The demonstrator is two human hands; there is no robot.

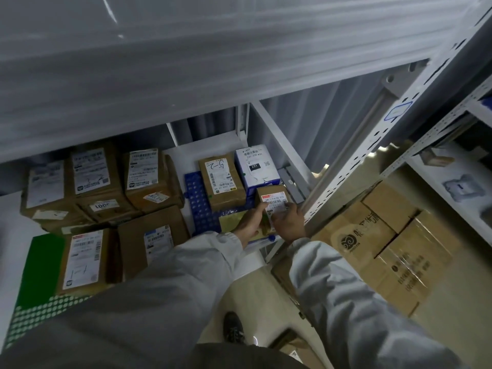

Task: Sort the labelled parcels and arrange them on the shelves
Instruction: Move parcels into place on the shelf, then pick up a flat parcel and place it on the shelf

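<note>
A small brown labelled parcel [273,199] stands at the right end of the low white shelf [183,153]. My left hand [251,222] touches its left side with straight fingers. My right hand [290,222] grips its front right corner, over the white label. Behind it are a white-and-blue box marked 231 [257,166] and a brown parcel with handwriting [221,179], both on a blue perforated mat [199,201]. A yellow-green packet [231,218] lies under my left hand.
Several larger brown labelled parcels [101,179] fill the shelf's left half, with a green box [40,265] at the front left. A perforated shelf upright [354,155] rises right of my hands. Taped cartons [386,243] sit on the floor at right. My shoe [233,328] is below.
</note>
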